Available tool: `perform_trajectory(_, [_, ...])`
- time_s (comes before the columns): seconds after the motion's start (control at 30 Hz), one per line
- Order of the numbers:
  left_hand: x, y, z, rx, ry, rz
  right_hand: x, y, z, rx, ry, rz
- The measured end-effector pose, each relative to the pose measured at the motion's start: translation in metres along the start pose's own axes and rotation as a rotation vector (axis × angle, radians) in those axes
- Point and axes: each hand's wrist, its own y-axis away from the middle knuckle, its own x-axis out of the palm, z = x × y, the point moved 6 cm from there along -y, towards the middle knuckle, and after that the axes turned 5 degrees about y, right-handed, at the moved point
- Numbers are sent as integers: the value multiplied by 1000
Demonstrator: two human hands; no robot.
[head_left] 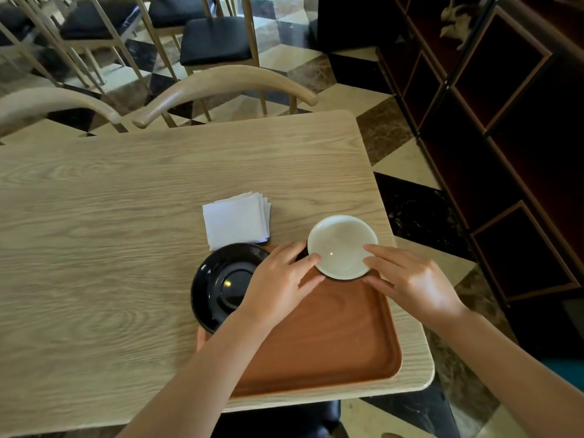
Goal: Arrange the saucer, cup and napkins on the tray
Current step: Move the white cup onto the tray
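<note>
A brown wooden tray (341, 336) lies at the table's near right corner. A cup (343, 246), white inside and dark outside, stands at the tray's far edge. My left hand (278, 286) grips its left side and my right hand (410, 279) grips its right side. A black saucer (221, 282) overlaps the tray's left edge, just left of my left hand and partly under my left wrist. A stack of white napkins (237, 221) lies on the table beyond the saucer, off the tray.
The pale wooden table (110, 232) stretches to the left and far side. Two curved chair backs (221, 86) stand at its far edge. A dark shelf unit (505, 137) runs along the right over a checkered floor.
</note>
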Motion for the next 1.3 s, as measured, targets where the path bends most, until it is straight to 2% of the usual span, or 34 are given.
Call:
perform_trajectory(0.53, [17, 2, -6, 80, -45, -24, 10, 19, -8, 41, 62, -8])
perform_trajectory(0.8, [22, 17, -6, 24, -193, 233, 0, 18, -4, 93, 81, -3])
perform_trajectory(0.97, [-9, 10, -1, 49, -225, 167, -15, -18, 17, 108, 25, -94])
perform_trajectory(1.07, [-41, 5, 31, -31, -266, 105, -15, -62, 38, 121, -34, -152])
perform_trajectory(1.13, [-61, 4, 63, -150, -285, 95, -2, -94, 49, 147, -69, -119])
perform_trajectory(1.2, [-71, 4, 96, -267, -310, 126, 21, -124, 59, 177, -68, -30])
perform_trajectory(1.3, [-69, 6, 142, -417, -325, 230, 70, -155, 70, 234, -53, 227])
